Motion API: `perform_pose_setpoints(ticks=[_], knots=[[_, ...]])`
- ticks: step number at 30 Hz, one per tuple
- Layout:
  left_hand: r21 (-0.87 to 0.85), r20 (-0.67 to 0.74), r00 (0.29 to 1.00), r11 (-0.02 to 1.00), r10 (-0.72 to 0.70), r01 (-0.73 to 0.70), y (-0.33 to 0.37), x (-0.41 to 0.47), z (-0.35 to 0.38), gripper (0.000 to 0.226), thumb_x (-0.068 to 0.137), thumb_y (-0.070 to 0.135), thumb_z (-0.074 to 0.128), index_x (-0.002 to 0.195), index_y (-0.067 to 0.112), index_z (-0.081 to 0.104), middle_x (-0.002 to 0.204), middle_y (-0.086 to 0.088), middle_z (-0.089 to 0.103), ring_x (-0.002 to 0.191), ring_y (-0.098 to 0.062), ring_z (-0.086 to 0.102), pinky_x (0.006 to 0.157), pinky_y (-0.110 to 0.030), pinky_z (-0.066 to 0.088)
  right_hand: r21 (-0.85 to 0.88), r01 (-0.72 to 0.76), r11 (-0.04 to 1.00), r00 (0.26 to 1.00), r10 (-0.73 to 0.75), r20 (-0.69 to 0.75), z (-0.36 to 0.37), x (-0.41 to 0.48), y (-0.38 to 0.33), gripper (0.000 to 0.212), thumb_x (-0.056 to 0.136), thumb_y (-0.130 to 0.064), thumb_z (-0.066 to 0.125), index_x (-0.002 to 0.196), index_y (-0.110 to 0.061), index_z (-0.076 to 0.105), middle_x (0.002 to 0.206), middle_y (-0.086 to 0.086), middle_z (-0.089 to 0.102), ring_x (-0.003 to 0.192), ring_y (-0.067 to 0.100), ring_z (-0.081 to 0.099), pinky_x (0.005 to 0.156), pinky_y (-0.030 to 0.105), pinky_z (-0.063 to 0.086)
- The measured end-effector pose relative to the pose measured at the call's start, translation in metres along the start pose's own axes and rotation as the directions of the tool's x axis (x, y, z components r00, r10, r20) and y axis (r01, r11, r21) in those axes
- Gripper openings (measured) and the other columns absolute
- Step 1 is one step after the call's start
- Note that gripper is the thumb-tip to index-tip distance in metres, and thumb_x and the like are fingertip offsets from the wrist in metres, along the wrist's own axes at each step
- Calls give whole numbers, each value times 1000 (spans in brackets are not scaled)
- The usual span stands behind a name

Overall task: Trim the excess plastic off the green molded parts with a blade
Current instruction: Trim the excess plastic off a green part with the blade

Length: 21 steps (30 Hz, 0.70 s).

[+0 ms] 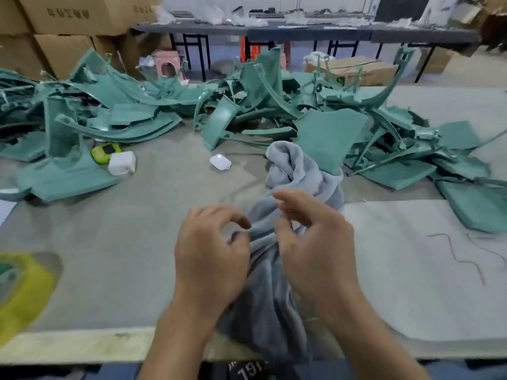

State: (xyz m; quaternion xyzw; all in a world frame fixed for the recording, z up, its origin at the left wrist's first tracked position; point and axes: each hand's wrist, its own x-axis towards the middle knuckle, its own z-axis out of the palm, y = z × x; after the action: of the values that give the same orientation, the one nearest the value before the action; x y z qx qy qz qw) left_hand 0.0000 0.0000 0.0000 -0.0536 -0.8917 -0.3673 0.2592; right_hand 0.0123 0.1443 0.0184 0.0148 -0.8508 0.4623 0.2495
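A large heap of green molded parts (247,111) spreads across the far half of the table, flat panels and curved strips tangled together. In front of me lies a crumpled grey cloth (290,174) that runs from the heap down over the table's near edge. My left hand (211,256) pinches a fold of the cloth between thumb and fingers. My right hand (315,242) also grips the cloth, fingers curled into it. No blade is visible.
A white earbud case (220,162), a white charger block (122,162) and a lime-green device (105,152) lie near the heap. A yellow tape roll (19,292) sits at the left edge. Red thread (461,256) lies on white sheeting (428,283) at right. Cardboard boxes (68,28) stand behind.
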Motion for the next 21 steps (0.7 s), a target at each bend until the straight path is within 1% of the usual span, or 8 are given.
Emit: perform_pose_setpoints(ticks=[6, 9, 11, 13, 14, 17, 19, 21], knots=[[39, 97, 986, 990, -135, 132, -24, 78, 21, 25, 78, 17, 62, 95, 27, 77, 103, 8, 75, 103, -22, 63, 90, -38, 51, -149, -37, 988, 951, 81, 299, 42, 75, 4, 44, 95, -21, 59, 137, -31, 59, 119, -3, 69, 105, 16, 62, 96, 36, 49], [22, 121, 978, 985, -170, 169, -44, 115, 40, 35, 71, 22, 58, 100, 25, 77, 98, 7, 75, 91, -19, 66, 78, -31, 53, -254, 140, 957, 913, -26, 406, 64, 101, 14, 34, 96, -21, 56, 130, -24, 63, 123, 1, 65, 115, 21, 56, 96, 31, 41], [19, 105, 975, 981, -196, 196, -55, 141, 56, 21, 74, 21, 61, 90, 27, 74, 89, 8, 74, 84, -15, 64, 70, -25, 46, -437, 372, 819, 844, -102, 527, 71, 112, 21, 30, 99, -33, 53, 126, -23, 62, 117, 1, 65, 118, 22, 51, 109, 33, 30], [20, 10, 982, 982, -187, 187, -62, 155, 71, 18, 77, 14, 64, 72, 31, 63, 76, 11, 69, 74, -12, 59, 59, -17, 36, -501, 501, 706, 757, -76, 649, 65, 113, 31, 41, 99, -50, 49, 130, -26, 59, 120, 1, 66, 123, 19, 44, 118, 35, 14], [24, -41, 987, 987, -158, 159, -66, 157, 76, 26, 77, 9, 65, 67, 31, 56, 72, 10, 65, 70, -12, 54, 57, -16, 31, -463, 490, 739, 733, -62, 677, 58, 112, 35, 49, 96, -58, 50, 135, -29, 56, 127, 1, 64, 126, 16, 36, 118, 35, 9], [116, -150, 988, 993, 23, -6, -76, 146, 81, 29, 70, -5, 65, 72, 23, 58, 75, 0, 64, 74, -14, 45, 68, -22, 26, -335, 269, 903, 868, -76, 491, 28, 113, 47, 67, 83, -73, 55, 143, -44, 47, 134, -12, 61, 128, 10, 35, 115, 34, 26], [179, -155, 979, 979, 130, -101, -81, 137, 83, 29, 63, -8, 63, 78, 17, 62, 76, 0, 63, 77, -9, 38, 71, -22, 25, -502, 237, 832, 966, -148, 211, 17, 118, 52, 73, 76, -78, 55, 140, -44, 46, 112, -18, 68, 112, 12, 49, 102, 28, 28], [189, -113, 978, 970, 173, -150, -76, 136, 88, 30, 63, -7, 61, 81, 17, 62, 78, 3, 62, 79, -7, 36, 73, -21, 25, -661, 166, 732, 984, -74, 165, 18, 121, 50, 81, 75, -78, 59, 143, -37, 43, 102, -13, 69, 103, 18, 54, 96, 30, 25]])
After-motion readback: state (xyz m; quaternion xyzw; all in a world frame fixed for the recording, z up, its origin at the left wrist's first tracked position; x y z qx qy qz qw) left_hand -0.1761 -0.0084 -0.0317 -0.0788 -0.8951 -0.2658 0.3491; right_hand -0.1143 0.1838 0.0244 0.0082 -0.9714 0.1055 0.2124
